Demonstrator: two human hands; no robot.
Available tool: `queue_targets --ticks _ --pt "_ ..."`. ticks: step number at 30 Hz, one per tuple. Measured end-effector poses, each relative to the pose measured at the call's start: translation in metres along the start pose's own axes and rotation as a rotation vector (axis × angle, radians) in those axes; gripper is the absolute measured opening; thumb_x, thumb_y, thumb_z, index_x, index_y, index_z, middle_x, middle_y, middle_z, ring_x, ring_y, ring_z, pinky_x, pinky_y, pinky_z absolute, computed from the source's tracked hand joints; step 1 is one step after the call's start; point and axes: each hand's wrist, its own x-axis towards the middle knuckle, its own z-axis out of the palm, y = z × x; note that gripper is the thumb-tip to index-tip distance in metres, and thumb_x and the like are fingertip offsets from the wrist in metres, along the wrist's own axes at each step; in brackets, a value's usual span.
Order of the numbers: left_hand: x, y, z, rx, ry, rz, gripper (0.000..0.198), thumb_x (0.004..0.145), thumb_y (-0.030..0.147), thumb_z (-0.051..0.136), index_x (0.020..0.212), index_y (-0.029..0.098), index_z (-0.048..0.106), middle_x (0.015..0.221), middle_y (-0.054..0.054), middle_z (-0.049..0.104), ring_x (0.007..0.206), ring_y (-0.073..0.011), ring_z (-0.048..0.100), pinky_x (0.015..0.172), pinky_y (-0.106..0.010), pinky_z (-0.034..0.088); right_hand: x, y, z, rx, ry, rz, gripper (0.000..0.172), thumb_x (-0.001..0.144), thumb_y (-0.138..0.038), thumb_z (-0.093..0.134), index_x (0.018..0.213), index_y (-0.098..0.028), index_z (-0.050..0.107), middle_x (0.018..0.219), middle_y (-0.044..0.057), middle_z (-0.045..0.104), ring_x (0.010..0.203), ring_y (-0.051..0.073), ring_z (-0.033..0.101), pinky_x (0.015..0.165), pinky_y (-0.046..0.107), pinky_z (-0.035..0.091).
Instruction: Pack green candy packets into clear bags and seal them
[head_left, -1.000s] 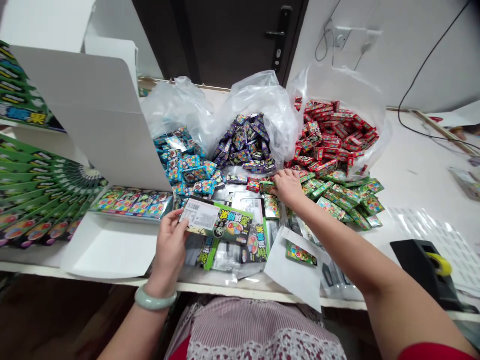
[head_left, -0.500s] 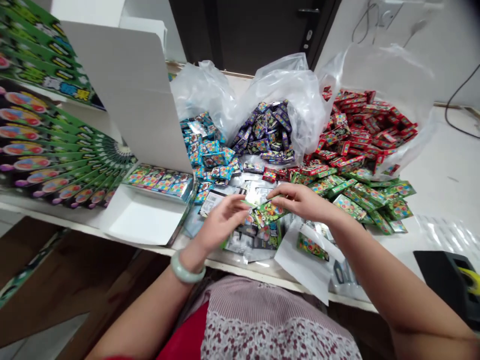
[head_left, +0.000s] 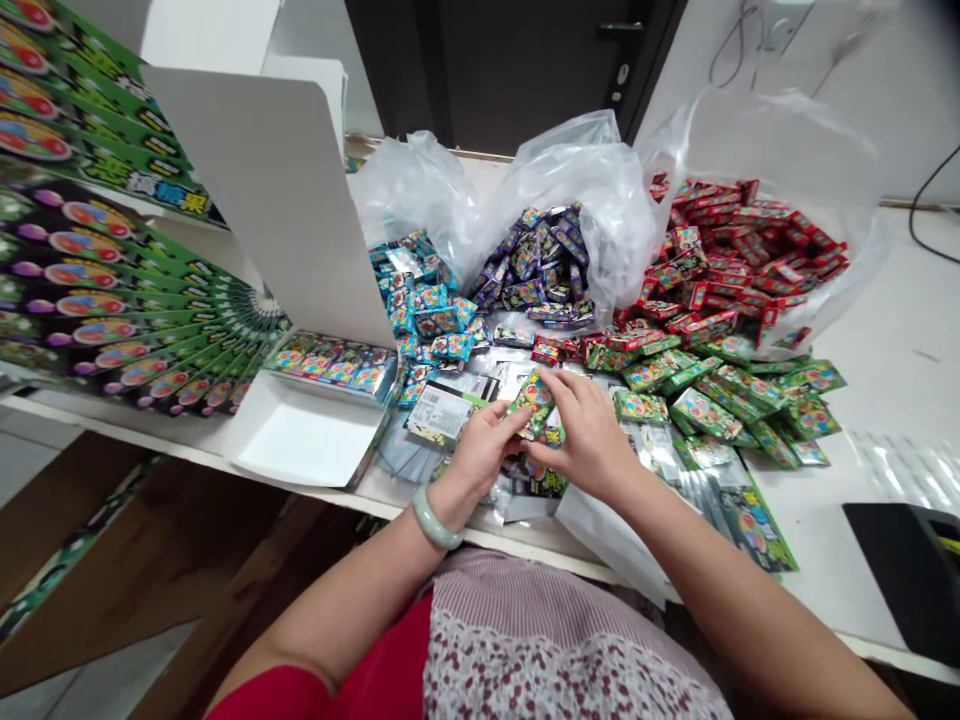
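Observation:
My left hand (head_left: 480, 445), a pale green bangle on its wrist, pinches a small green candy box (head_left: 534, 400) with its thumb across the front. My right hand (head_left: 581, 425) closes on the same box from the right, fingers at its top edge and thumb lower down. More green printing shows just beneath, partly covered by the fingers. Under both hands lie flat clear-and-black printed packets (head_left: 547, 482). A white sheet (head_left: 615, 535) sticks out past the table edge below my right forearm.
Behind lie heaps of blue (head_left: 427, 310), purple (head_left: 540, 260), red (head_left: 739, 250) and green boxes (head_left: 720, 400), some in clear plastic bags. An open white carton (head_left: 304, 435) holds a row of small boxes at left, beside fanned green printed cards (head_left: 127, 310). A black object (head_left: 892, 570) sits at right.
My hands have come closer together around the green box, which is now turned more upright. My left hand has moved right. The green box seen on the white sheet no longer shows there.

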Motion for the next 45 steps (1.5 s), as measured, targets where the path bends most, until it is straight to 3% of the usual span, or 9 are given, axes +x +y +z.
queue_targets --ticks 3,6,12,17,21,29,36,42,45 --pt "-0.002 0.015 -0.019 0.344 -0.071 0.195 0.051 0.079 0.047 0.068 0.12 0.018 0.056 0.117 -0.01 0.063 0.102 -0.0219 0.064 0.086 -0.034 0.053 0.0 0.014 -0.009 0.028 0.075 0.008 0.069 0.078 -0.035 0.065 0.14 -0.019 0.04 0.133 0.016 0.05 0.123 0.032 0.047 0.104 0.05 0.039" --pt "-0.001 0.04 -0.053 1.014 -0.221 0.462 0.084 0.072 0.042 0.077 0.143 0.024 0.036 0.149 -0.012 0.039 0.14 -0.0322 0.032 0.116 -0.048 0.027 -0.007 0.036 -0.025 0.036 0.116 0.036 0.069 0.077 -0.037 0.067 0.14 -0.025 0.041 0.133 0.013 0.051 0.124 0.033 0.046 0.106 0.053 0.036" --pt "0.011 0.054 -0.09 1.707 -0.587 0.336 0.102 0.069 0.028 0.078 0.15 0.024 0.017 0.159 -0.014 0.017 0.147 -0.0384 0.005 0.116 -0.061 0.01 -0.026 0.05 -0.024 0.092 -0.038 -0.003 0.068 0.08 -0.036 0.065 0.141 -0.026 0.037 0.138 0.013 0.046 0.126 0.031 0.044 0.106 0.051 0.038" --pt "0.011 0.056 -0.085 1.695 -0.529 0.568 0.091 0.07 0.035 0.076 0.146 0.021 0.028 0.144 -0.016 0.041 0.14 -0.0356 0.028 0.117 -0.06 0.009 -0.027 0.039 -0.019 0.009 0.056 0.041 0.067 0.08 -0.031 0.065 0.141 -0.026 0.036 0.14 0.014 0.041 0.128 0.032 0.041 0.107 0.053 0.037" --pt "0.003 0.066 -0.082 1.596 -0.448 0.696 0.091 0.069 0.047 0.076 0.143 0.017 0.032 0.135 -0.018 0.045 0.129 -0.0347 0.041 0.112 -0.055 0.029 -0.023 0.028 -0.027 -0.075 0.008 -0.05 0.069 0.081 -0.027 0.064 0.142 -0.025 0.033 0.143 0.014 0.037 0.13 0.034 0.037 0.108 0.056 0.034" --pt "-0.005 0.059 -0.08 1.514 -0.432 0.708 0.09 0.068 0.053 0.075 0.14 0.016 0.036 0.134 -0.018 0.045 0.125 -0.0353 0.044 0.104 -0.052 0.041 -0.016 0.018 -0.042 0.065 -0.284 -0.247 0.065 0.077 -0.023 0.064 0.138 -0.021 0.04 0.138 0.015 0.045 0.128 0.032 0.04 0.106 0.053 0.037" --pt "-0.01 0.053 -0.08 1.452 -0.361 0.647 0.088 0.07 0.051 0.075 0.141 0.02 0.035 0.134 -0.016 0.045 0.125 -0.0345 0.045 0.106 -0.051 0.04 -0.011 0.02 -0.035 0.301 -0.291 -0.153 0.079 0.08 -0.031 0.066 0.148 -0.022 0.025 0.149 0.017 0.035 0.14 0.029 0.032 0.11 0.05 0.035" --pt "-0.005 0.05 -0.078 1.422 -0.318 0.709 0.09 0.071 0.05 0.074 0.144 0.025 0.028 0.132 -0.013 0.045 0.124 -0.0335 0.047 0.105 -0.05 0.043 -0.008 0.006 -0.026 0.252 -0.218 -0.097 0.047 0.093 -0.036 0.049 0.137 -0.02 0.044 0.127 0.012 0.063 0.141 0.029 0.031 0.115 0.061 0.015" --pt "-0.002 0.05 -0.078 1.418 -0.301 0.706 0.089 0.072 0.049 0.074 0.145 0.025 0.027 0.133 -0.013 0.045 0.124 -0.0336 0.047 0.105 -0.051 0.043 0.01 0.039 -0.032 0.223 -0.113 -0.077 0.035 0.095 -0.037 0.046 0.127 -0.026 0.055 0.124 0.007 0.066 0.131 0.024 0.047 0.113 0.051 0.028"
